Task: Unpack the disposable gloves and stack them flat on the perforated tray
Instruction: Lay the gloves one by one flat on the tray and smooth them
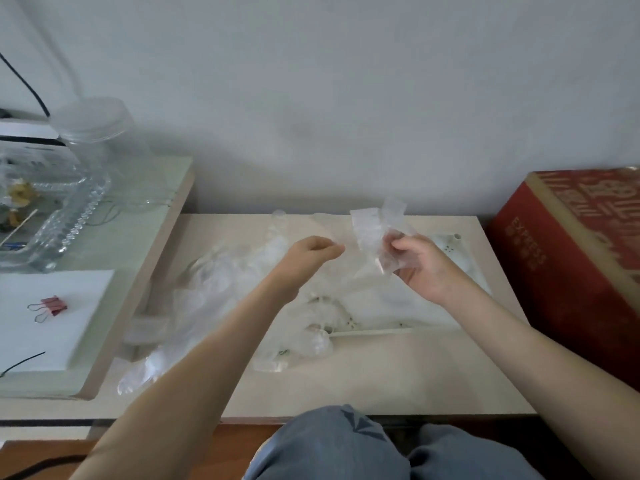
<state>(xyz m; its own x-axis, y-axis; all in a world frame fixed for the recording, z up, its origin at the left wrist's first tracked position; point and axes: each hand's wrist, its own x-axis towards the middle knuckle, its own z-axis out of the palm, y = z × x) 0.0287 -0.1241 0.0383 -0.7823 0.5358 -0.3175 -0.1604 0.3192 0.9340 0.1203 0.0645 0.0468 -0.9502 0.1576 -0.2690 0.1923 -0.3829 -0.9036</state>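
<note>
My right hand (420, 268) grips a small clear plastic packet (375, 233) held up above the low table. My left hand (310, 256) is just left of it, fingertips pinched on a thin clear glove (311, 225) that stretches up and left from the packet. Below them a white perforated tray (450, 251) lies on the table, mostly covered by transparent gloves (242, 271) spread flat. More crumpled clear wrappers (311, 344) lie at the tray's near edge.
A red cardboard box (575, 258) stands at the right. A higher side table (114, 258) on the left carries a clear jar (93, 133), a glass dish (65, 216) and white paper with a pink binder clip (52, 304). My knees (332, 445) are below the table edge.
</note>
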